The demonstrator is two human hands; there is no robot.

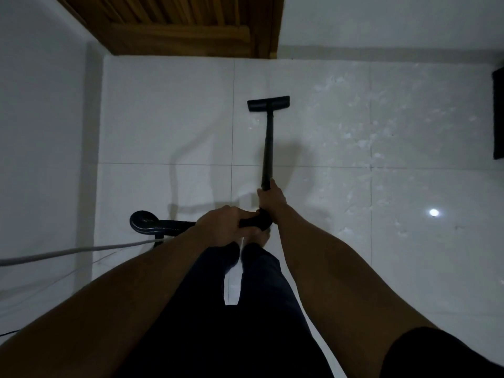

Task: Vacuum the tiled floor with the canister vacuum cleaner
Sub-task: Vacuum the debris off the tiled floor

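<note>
Black wand (266, 148), gripped by left hand (222, 227) at the bend and right hand (271, 199) further down; grey hose (68, 251) at the left edge of the floor (327, 137) could trip a backward step.

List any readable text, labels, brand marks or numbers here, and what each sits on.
No readable text in this frame.
Floor head, wand, handle: plain black, no marking visible.
Black vacuum part at left: pale edge line only; too dark and blurred to tell any lettering.
</note>
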